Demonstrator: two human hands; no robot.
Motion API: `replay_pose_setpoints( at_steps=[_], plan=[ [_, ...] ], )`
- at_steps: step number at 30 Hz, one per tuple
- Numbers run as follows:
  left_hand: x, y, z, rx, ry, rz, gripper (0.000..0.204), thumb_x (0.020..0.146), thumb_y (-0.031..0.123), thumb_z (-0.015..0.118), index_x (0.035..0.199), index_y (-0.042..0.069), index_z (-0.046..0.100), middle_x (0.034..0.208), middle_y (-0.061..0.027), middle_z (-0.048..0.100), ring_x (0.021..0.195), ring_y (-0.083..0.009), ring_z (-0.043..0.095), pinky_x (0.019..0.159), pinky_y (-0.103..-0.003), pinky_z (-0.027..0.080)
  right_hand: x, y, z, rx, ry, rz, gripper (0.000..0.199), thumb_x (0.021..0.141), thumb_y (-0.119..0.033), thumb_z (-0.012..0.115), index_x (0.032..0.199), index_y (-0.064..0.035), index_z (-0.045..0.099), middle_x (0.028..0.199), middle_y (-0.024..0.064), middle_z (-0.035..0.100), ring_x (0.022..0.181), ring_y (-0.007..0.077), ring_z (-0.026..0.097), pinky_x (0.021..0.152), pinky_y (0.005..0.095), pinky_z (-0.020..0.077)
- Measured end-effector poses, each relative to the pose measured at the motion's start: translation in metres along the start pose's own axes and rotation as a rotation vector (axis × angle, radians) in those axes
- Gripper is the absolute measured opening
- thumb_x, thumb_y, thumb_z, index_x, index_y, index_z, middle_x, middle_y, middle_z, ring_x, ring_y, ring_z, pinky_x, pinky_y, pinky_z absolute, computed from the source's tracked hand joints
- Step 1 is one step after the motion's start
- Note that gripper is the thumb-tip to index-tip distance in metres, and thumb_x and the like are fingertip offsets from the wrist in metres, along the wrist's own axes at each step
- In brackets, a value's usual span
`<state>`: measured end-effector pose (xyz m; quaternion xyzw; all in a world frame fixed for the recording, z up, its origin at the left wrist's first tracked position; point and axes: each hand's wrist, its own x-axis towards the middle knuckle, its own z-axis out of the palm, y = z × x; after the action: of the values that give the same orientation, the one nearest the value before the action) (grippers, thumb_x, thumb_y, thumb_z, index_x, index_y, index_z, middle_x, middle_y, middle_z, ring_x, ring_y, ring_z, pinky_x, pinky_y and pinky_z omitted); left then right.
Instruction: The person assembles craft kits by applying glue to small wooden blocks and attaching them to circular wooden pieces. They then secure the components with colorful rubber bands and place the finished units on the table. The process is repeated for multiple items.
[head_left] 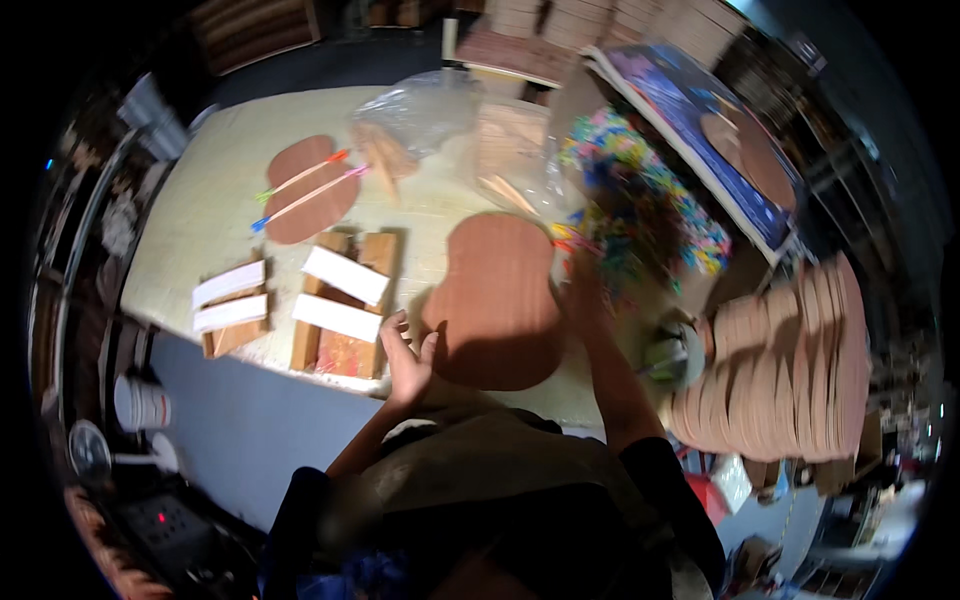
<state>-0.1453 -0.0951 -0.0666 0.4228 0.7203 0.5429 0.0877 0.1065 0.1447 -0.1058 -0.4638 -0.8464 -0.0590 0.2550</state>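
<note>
A reddish-brown guitar-shaped wooden panel (495, 300) lies flat on the table in front of me, its wide end toward my body. My left hand (405, 362) is at its lower left edge, fingers apart, holding nothing that I can see. My right hand (588, 290) reaches along the panel's right side, near a heap of small colourful plastic clips (640, 190); it is dark and smeared by motion, so its fingers do not show clearly. A smaller similar panel (310, 205) lies at the far left, with two thin wooden strips (315, 198) across it, coloured pieces at their ends.
Wooden blocks (380, 255) with white strips (337, 318) across them stand left of my left hand. Clear plastic bags (425, 105) with wood pieces lie farther back. Stacked guitar-shaped panels (780, 370) stand at the right. A blue-purple box flap (690, 130) rises behind the clips.
</note>
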Motion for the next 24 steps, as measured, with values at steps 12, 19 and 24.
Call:
replay_pose_setpoints(
  at_steps=[12, 19, 24],
  plan=[
    [0.038, -0.090, -0.079, -0.640, 0.598, -0.748, 0.016, 0.090, 0.017, 0.060, 0.095, 0.001, 0.060, 0.078, -0.0013, 0.057, 0.069, -0.0127, 0.054, 0.060, -0.025, 0.045, 0.002, 0.051, 0.006, -0.070, -0.379, 0.005, 0.016, 0.081, -0.016, 0.058, 0.082, -0.0009, 0.064, 0.081, 0.0198, 0.064, 0.079, 0.0359, 0.063, 0.070, 0.0458, 0.0478],
    [0.052, -0.080, -0.080, -0.958, 0.640, -0.933, 0.008, 0.088, 0.011, 0.062, 0.088, 0.003, 0.064, 0.079, -0.0051, 0.065, 0.070, -0.0161, 0.061, 0.065, -0.031, 0.053, 0.002, 0.070, 0.013, 0.169, -0.491, 0.299, 0.021, 0.081, -0.021, 0.063, 0.084, -0.0004, 0.067, 0.075, 0.0154, 0.065, 0.068, 0.0255, 0.063, 0.061, 0.0384, 0.0476],
    [0.034, -0.121, -0.075, -1.118, 0.565, -0.791, 0.014, 0.090, 0.010, 0.057, 0.099, 0.002, 0.065, 0.093, -0.0088, 0.067, 0.084, -0.0226, 0.064, 0.080, -0.039, 0.055, 0.004, 0.049, -0.023, 0.370, -0.230, 0.471, 0.032, 0.081, -0.030, 0.068, 0.096, -0.0018, 0.066, 0.082, 0.0114, 0.066, 0.070, 0.0183, 0.061, 0.068, 0.0325, 0.0475]
  ],
)
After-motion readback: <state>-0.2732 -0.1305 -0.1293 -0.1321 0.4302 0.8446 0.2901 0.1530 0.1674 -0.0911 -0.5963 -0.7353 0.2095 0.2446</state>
